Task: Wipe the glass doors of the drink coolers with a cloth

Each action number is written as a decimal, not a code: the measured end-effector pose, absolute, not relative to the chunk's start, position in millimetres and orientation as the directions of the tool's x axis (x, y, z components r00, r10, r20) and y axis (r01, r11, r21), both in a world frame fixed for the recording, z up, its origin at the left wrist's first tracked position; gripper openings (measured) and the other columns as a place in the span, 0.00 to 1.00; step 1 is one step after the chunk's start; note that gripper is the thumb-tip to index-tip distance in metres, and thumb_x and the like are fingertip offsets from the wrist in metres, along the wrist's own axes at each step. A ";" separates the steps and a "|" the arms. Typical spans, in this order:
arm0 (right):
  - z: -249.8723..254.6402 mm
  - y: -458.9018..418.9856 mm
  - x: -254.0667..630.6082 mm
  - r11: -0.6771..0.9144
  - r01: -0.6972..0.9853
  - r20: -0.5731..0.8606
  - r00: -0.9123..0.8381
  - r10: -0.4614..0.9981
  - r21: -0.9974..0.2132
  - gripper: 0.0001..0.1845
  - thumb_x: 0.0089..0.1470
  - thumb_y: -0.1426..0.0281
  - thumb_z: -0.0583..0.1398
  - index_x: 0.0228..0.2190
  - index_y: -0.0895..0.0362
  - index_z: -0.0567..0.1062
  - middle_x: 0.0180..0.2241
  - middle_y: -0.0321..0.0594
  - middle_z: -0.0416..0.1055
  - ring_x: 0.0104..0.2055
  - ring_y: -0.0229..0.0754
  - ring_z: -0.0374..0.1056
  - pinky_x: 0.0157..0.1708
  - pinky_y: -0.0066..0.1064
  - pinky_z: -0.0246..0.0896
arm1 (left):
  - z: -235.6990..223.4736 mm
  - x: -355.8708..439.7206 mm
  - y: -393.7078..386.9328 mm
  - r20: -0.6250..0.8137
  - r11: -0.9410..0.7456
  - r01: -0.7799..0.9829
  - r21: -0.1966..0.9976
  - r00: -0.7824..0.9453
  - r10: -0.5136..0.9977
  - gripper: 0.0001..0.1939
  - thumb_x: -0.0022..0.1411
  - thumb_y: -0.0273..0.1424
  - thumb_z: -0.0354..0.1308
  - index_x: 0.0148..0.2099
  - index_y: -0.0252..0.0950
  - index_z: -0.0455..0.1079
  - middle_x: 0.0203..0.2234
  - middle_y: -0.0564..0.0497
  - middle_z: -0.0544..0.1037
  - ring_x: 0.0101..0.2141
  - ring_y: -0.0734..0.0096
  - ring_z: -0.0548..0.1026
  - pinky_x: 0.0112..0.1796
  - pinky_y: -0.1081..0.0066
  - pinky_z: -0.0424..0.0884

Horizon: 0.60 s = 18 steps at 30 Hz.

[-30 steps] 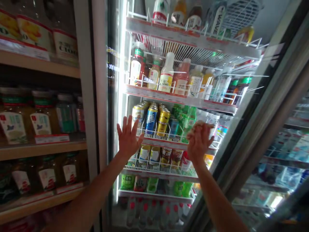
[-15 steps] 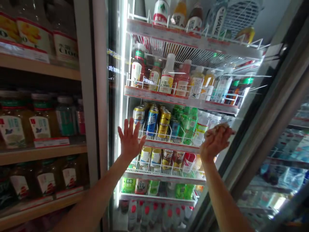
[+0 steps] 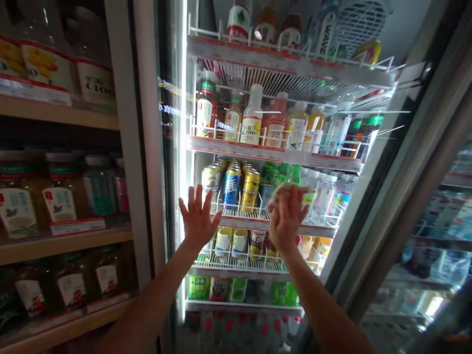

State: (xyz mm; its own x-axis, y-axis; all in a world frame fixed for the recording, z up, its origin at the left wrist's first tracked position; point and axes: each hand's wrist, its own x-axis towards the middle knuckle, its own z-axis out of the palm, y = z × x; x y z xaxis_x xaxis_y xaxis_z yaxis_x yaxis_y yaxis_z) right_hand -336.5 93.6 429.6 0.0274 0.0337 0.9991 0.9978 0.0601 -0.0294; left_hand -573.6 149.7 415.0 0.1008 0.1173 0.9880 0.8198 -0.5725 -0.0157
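Observation:
My left hand point(image 3: 197, 219) is open, its fingers spread and the palm flat against the glass door point(image 3: 173, 147) of a lit drinks cooler, in front of the cans point(image 3: 231, 186). My right hand point(image 3: 284, 219) is closed on a small pale crumpled cloth point(image 3: 291, 189) held against the glass, level with the green bottles point(image 3: 285, 173) on the middle shelf. Both arms reach up from the bottom of the view.
Inside the cooler, wire shelves point(image 3: 273, 153) carry bottles and cans on several levels. Wooden shelves point(image 3: 66, 241) with tea bottles stand at the left. A dark door frame point(image 3: 383, 187) runs diagonally at the right, with another glass cooler point(image 3: 442, 226) behind it.
My right hand with the cloth swung right across the glass, then back left past where it began. The left hand stayed flat in place.

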 end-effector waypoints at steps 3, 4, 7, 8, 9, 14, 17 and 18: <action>427.7 93.3 -344.7 0.089 0.982 0.974 -0.180 0.138 0.168 0.20 0.58 0.66 0.50 0.53 0.48 0.66 0.59 0.42 0.57 0.64 0.47 0.48 0.61 0.52 0.35 | 414.0 -574.6 151.3 0.985 -0.562 0.827 -0.006 0.102 0.140 0.37 0.62 0.40 0.50 0.67 0.43 0.36 0.65 0.45 0.41 0.64 0.56 0.38 0.61 0.50 0.32; 430.0 93.1 -338.8 0.060 0.992 0.987 -0.119 0.106 0.114 0.20 0.58 0.66 0.49 0.52 0.48 0.66 0.59 0.42 0.57 0.63 0.48 0.49 0.60 0.53 0.35 | 413.8 -574.6 151.5 0.984 -0.554 0.833 -0.009 0.105 0.141 0.37 0.62 0.40 0.50 0.67 0.43 0.35 0.65 0.45 0.41 0.64 0.56 0.38 0.61 0.49 0.33; 438.9 94.5 -318.0 0.003 0.976 0.970 0.218 -0.106 -0.219 0.23 0.59 0.66 0.47 0.55 0.54 0.63 0.61 0.51 0.53 0.63 0.53 0.48 0.58 0.56 0.38 | 413.8 -574.0 151.5 0.986 -0.538 0.843 -0.030 0.112 0.121 0.37 0.62 0.40 0.49 0.67 0.42 0.35 0.65 0.46 0.40 0.64 0.57 0.38 0.61 0.50 0.33; 440.0 95.5 -317.0 0.014 0.963 0.954 0.268 -0.136 -0.269 0.24 0.59 0.67 0.46 0.56 0.55 0.62 0.61 0.52 0.51 0.64 0.53 0.47 0.57 0.57 0.39 | 413.8 -573.7 151.7 0.987 -0.536 0.843 -0.033 0.111 0.114 0.37 0.62 0.40 0.49 0.67 0.42 0.35 0.65 0.46 0.39 0.64 0.58 0.37 0.61 0.51 0.32; 439.5 96.7 -320.2 0.032 0.967 0.960 0.254 -0.119 -0.252 0.25 0.59 0.67 0.46 0.57 0.55 0.61 0.62 0.52 0.51 0.64 0.53 0.45 0.57 0.57 0.39 | 413.8 -573.6 151.9 0.988 -0.536 0.843 -0.033 0.109 0.111 0.37 0.62 0.40 0.49 0.67 0.42 0.35 0.65 0.46 0.39 0.64 0.58 0.37 0.61 0.51 0.32; 431.1 97.7 -347.1 0.121 0.986 0.983 -0.130 0.131 0.115 0.22 0.57 0.67 0.50 0.53 0.47 0.66 0.60 0.41 0.56 0.64 0.47 0.46 0.61 0.52 0.33 | 413.6 -573.6 152.0 0.988 -0.540 0.841 -0.018 0.099 0.120 0.37 0.62 0.40 0.49 0.67 0.43 0.35 0.65 0.46 0.40 0.64 0.56 0.39 0.61 0.50 0.33; 438.3 97.5 -337.2 0.059 0.993 0.995 0.100 0.004 -0.100 0.23 0.59 0.66 0.47 0.55 0.51 0.63 0.61 0.46 0.53 0.64 0.48 0.46 0.60 0.55 0.34 | 414.3 -572.7 149.8 0.986 -0.520 0.854 -0.034 0.114 0.122 0.37 0.62 0.40 0.49 0.67 0.41 0.35 0.65 0.45 0.40 0.64 0.57 0.38 0.61 0.50 0.34; 441.2 98.4 -335.1 0.055 0.981 0.981 0.187 -0.054 -0.184 0.24 0.60 0.66 0.46 0.56 0.54 0.62 0.61 0.49 0.52 0.65 0.50 0.45 0.59 0.57 0.35 | 414.5 -572.3 149.1 0.986 -0.512 0.858 -0.041 0.119 0.120 0.37 0.63 0.40 0.49 0.67 0.41 0.35 0.65 0.45 0.39 0.64 0.58 0.37 0.61 0.50 0.34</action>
